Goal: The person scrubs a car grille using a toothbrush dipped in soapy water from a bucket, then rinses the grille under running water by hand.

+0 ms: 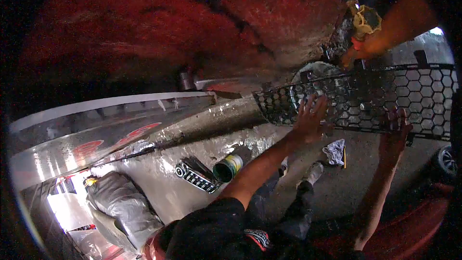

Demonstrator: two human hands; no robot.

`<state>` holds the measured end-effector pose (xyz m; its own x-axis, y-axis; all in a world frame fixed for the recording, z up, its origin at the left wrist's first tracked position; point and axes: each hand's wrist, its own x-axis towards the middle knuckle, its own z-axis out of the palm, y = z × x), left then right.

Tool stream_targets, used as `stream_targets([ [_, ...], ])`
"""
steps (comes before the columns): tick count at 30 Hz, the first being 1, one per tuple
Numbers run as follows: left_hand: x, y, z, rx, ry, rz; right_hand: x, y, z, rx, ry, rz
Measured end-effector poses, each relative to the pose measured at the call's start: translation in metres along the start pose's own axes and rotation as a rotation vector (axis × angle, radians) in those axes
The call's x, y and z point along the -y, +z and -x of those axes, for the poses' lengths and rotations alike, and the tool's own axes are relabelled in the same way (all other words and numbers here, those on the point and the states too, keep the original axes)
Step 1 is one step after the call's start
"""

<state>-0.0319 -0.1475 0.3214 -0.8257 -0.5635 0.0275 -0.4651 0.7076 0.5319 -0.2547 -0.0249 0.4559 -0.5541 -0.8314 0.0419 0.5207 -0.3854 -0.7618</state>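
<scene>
A long black honeycomb mesh grille (423, 94) with small tabs along its upper edge stretches across the right side. My left hand (310, 120) is on its lower left part, fingers spread over the mesh and the thumb near the lower edge. Farther right, my right hand (397, 130) grips the lower edge, with fingertips over the mesh. Behind the mesh, a round pale object (315, 71) shows in part. The undersides of both hands are hidden.
Red-painted surface (192, 29) hangs overhead. On the floor are a bucket (222, 171), a slotted chrome-like part (195, 177) and a crumpled cloth (334, 151). A white curved panel (110, 103), a grey covered bundle (120, 197), a yellow fitting (366, 21) and a wheel (448, 160) surround me.
</scene>
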Motion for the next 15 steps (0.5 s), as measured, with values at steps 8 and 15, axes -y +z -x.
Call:
stream_targets([
  [8, 0.019, 0.038, -0.044, -0.511, -0.44, 0.087, -0.031, -0.058, 0.047, -0.12, 0.077, -0.547],
  [15, -0.004, 0.011, -0.048, -0.499, -0.22, 0.014, -0.008, -0.072, 0.041, -0.568, -0.053, -0.214],
])
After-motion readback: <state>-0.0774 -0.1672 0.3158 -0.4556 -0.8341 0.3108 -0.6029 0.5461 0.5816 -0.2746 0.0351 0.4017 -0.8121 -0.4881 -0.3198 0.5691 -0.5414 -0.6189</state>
